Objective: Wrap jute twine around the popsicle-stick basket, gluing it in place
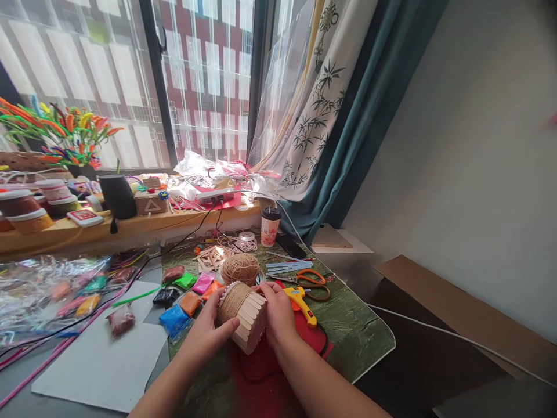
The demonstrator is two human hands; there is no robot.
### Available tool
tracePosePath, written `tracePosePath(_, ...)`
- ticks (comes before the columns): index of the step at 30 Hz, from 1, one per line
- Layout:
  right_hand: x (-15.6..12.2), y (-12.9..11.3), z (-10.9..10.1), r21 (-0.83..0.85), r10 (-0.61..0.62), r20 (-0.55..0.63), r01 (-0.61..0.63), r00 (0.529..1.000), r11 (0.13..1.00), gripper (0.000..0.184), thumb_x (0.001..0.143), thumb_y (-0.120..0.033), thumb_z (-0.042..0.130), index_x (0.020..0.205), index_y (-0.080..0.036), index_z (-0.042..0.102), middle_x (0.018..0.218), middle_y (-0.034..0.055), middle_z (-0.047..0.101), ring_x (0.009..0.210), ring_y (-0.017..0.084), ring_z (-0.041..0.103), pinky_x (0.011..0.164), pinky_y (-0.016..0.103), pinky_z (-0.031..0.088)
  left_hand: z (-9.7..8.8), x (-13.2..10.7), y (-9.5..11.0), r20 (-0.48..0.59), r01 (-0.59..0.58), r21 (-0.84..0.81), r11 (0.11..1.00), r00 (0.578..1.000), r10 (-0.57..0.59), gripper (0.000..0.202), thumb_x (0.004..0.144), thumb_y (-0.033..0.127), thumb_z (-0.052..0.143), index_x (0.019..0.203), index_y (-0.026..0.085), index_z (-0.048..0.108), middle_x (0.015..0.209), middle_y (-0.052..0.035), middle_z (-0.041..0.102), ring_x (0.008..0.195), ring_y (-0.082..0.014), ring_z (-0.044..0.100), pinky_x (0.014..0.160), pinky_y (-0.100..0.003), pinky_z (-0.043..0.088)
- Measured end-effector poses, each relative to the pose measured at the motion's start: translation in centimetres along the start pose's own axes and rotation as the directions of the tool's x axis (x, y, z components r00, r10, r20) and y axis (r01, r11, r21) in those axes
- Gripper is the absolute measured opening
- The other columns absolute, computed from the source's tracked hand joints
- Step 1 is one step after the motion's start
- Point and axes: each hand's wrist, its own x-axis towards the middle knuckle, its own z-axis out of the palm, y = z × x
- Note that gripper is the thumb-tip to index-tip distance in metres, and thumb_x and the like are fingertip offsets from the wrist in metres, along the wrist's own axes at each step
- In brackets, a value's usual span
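My left hand [209,335] and right hand [279,313] gripped the craft-stick cup [249,316], likely light, stiff, best held around its twine [232,302].

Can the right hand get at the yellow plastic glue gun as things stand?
Probably yes: the glue gun lies just beside the right hand, its handle uncovered. But that hand is up against the twine-wrapped wooden-stick cylinder, so it would likely have to leave that first.

Twine ball [239,267] and glue gun [304,303] obstruct; right of the gun, the table [360,335] offers passage.
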Motion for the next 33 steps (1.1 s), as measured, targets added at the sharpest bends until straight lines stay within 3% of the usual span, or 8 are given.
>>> tracePosePath(6, -0.2, 0.1, 0.0, -0.093, -0.027, 0.020, 0.029, 0.999, 0.995, 0.029, 0.065, -0.047, 0.080, 0.065, -0.021, 0.066, 0.063, 0.0003, 0.067, 0.060, 0.018, 0.058, 0.060, 0.030, 0.045, -0.1, 0.0, 1.2, 0.046, 0.086, 0.014, 0.996, 0.995, -0.087, 0.063, 0.077, 0.043, 0.076, 0.130, 0.011, 0.063, 0.132, -0.0180, 0.071, 0.124, -0.0404, 0.064, 0.102, -0.045, 0.052)
tracePosePath(9, -0.5, -0.1, 0.3, -0.115, -0.035, 0.035, 0.039, 0.999, 0.993, 0.031, 0.065, -0.048, 0.080, 0.066, -0.020, 0.066, 0.062, 0.0000, 0.068, 0.059, 0.017, 0.058, 0.059, 0.029, 0.044, 0.1, -0.1, 1.8, 0.000, 0.100, 0.050, 0.994, 0.995, -0.100, 0.061, 0.072, 0.041, 0.078, 0.125, 0.012, 0.066, 0.126, -0.0163, 0.075, 0.119, -0.0402, 0.066, 0.098, -0.043, 0.053)
tracePosePath(16, -0.5, 0.0, 0.5, -0.103, -0.048, 0.041, 0.052, 0.998, 0.993, 0.033, 0.065, -0.050, 0.081, 0.066, -0.021, 0.065, 0.063, -0.0003, 0.068, 0.059, 0.017, 0.059, 0.059, 0.028, 0.046, 0.3, -0.2, 2.1, -0.055, 0.097, 0.007, 0.995, 0.994, -0.096, 0.060, 0.064, 0.036, 0.081, 0.117, 0.010, 0.069, 0.119, -0.0178, 0.077, 0.114, -0.0416, 0.068, 0.093, -0.042, 0.055)
tracePosePath(20, -0.4, 0.5, 0.2, -0.117, -0.067, 0.052, 0.072, 0.996, 0.991, 0.033, 0.069, -0.050, 0.079, 0.069, -0.021, 0.065, 0.067, 0.0012, 0.070, 0.062, 0.018, 0.060, 0.063, 0.030, 0.048, 0.2, -0.1, 2.1, 0.002, 0.110, -0.077, 0.991, 0.994, -0.110, 0.049, 0.074, 0.043, 0.076, 0.114, 0.013, 0.072, 0.116, -0.0145, 0.080, 0.111, -0.0376, 0.071, 0.090, -0.039, 0.056)
tracePosePath(23, -0.5, 0.6, 0.2, -0.156, -0.086, 0.065, 0.096, 0.994, 0.983, 0.033, 0.071, -0.051, 0.078, 0.071, -0.021, 0.066, 0.068, 0.0019, 0.070, 0.062, 0.018, 0.060, 0.063, 0.030, 0.047, 0.1, 0.1, 2.1, 0.007, 0.133, -0.024, 0.991, 0.991, -0.133, 0.047, 0.076, 0.044, 0.076, 0.111, 0.013, 0.073, 0.110, -0.0129, 0.081, 0.104, -0.0359, 0.073, 0.085, -0.037, 0.057)
tracePosePath(27, -1.0, 0.5, 0.4, -0.150, -0.096, 0.076, 0.106, 0.993, 0.983, 0.033, 0.071, -0.051, 0.078, 0.072, -0.021, 0.065, 0.069, 0.0010, 0.068, 0.063, 0.018, 0.059, 0.061, 0.029, 0.047, 0.2, 0.0, 2.1, -0.064, 0.168, 0.062, 0.984, 0.984, -0.164, 0.046, 0.072, 0.042, 0.079, 0.109, 0.014, 0.075, 0.106, -0.0108, 0.082, 0.099, -0.0354, 0.074, 0.080, -0.036, 0.058)
tracePosePath(33, -1.1, 0.6, 0.5, -0.135, -0.109, 0.068, 0.117, 0.992, 0.984, 0.032, 0.072, -0.051, 0.076, 0.072, -0.021, 0.065, 0.068, 0.0006, 0.067, 0.062, 0.017, 0.058, 0.062, 0.029, 0.046, 0.3, 0.1, 1.9, -0.070, 0.192, -0.064, 0.979, 0.978, -0.197, 0.048, 0.067, 0.043, 0.083, 0.107, 0.016, 0.077, 0.107, -0.0109, 0.083, 0.102, -0.0356, 0.074, 0.082, -0.036, 0.058)
